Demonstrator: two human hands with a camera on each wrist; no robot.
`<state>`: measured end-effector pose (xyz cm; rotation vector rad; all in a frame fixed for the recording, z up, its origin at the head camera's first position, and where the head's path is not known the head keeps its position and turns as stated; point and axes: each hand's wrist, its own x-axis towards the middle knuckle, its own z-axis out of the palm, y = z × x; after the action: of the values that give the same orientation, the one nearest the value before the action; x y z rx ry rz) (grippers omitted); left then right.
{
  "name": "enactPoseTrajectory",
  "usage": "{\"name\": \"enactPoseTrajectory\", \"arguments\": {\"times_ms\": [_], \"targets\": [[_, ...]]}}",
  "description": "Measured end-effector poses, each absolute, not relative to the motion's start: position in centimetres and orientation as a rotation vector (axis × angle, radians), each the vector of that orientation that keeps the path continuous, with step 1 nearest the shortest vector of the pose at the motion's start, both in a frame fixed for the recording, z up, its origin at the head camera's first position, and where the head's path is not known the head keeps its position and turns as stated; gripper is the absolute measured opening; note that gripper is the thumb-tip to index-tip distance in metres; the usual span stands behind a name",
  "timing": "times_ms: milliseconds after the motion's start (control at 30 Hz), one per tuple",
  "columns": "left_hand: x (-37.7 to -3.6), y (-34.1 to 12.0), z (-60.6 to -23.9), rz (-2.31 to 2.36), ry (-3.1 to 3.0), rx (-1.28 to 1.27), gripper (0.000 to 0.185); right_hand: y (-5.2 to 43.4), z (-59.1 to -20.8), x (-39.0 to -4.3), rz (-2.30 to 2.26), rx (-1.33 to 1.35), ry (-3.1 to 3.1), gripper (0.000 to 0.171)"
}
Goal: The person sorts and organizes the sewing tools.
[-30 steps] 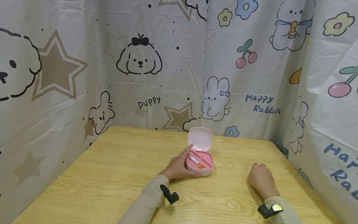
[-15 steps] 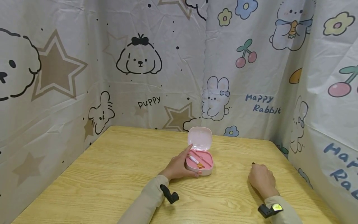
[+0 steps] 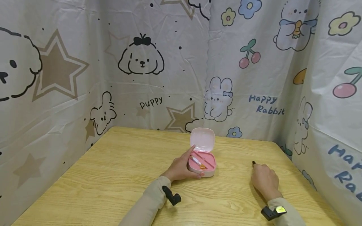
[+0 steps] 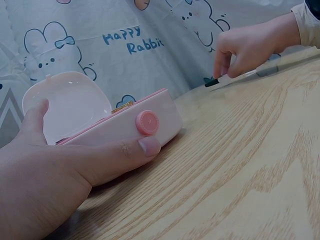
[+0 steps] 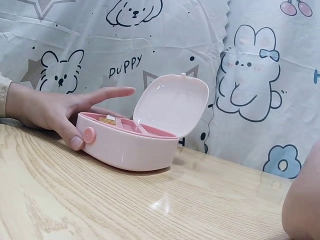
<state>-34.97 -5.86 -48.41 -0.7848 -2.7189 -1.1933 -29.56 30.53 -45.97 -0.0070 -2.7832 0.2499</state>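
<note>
Left hand [image 3: 181, 168] grasps the pink case [image 3: 202, 163] from its left side: thumb pressed on the front wall next to the round button [image 4: 147, 122], index finger laid along the far rim. Case sits mid-tabletop [image 3: 113, 175], lid [image 3: 202, 139] hinged up and open. Inside, a small white tool with an orange end [image 3: 198, 163] lies in the left compartment; right compartment contents too small to tell.

Right hand [image 3: 264, 180] rests on the tabletop well right of the case, fingers curled round a thin pen-like stick with a dark tip [image 4: 212, 81], pinched low and angled to the wood.

Change against a second ago: right hand has crept slightly forward and leftward, dark tip now pokes out further toward the case. Left hand and case unchanged, lid at the same angle. Judgement: the stick is being brought toward the open case while the left hand steadies it; the stick is not yet near the case, a clear gap remains.

Wrist cameras [image 3: 171, 196] on both beige sleeves. Cartoon-print cloth [image 3: 141, 62] walls the tabletop on three sides.
</note>
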Motion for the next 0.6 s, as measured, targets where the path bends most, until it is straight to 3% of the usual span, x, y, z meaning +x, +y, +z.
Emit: {"name": "enactPoseTrajectory", "arguments": {"times_ms": [600], "targets": [[-35.11, -5.79, -48.54, -1.178, -2.717, -0.792, 0.130, 29.55, -45.90, -29.49, 0.175, 0.111, -2.644, 0.032]]}}
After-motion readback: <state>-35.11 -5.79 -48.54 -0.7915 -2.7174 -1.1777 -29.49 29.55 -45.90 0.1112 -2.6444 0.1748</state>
